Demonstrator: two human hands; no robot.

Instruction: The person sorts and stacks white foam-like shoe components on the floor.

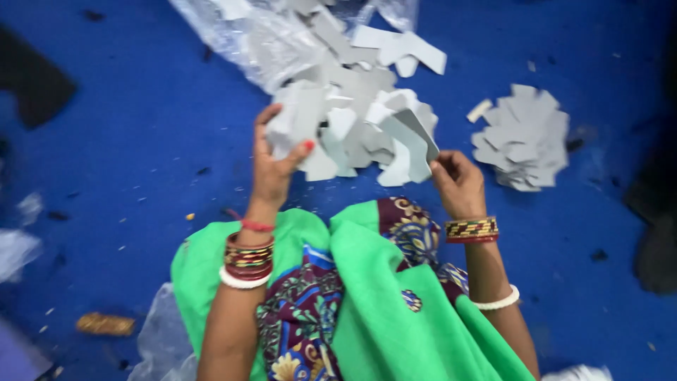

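Flat grey cut-out pieces: matt, smooth, look like thin card/paper. Clear plastic bag: glossy, crinkled film. Blue floor covering: matt, fuzzy felt-like cloth. Green garment: smooth woven cloth w/ slight sheen. Bangles: shiny, prob. glass/plastic.

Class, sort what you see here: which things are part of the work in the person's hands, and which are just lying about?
In the work:
left hand holding grey card pieces
right hand pinching a grey card piece
loose heap
stacked pile

Lying about:
clear plastic bag
brown scrap
dark cloth
blue floor
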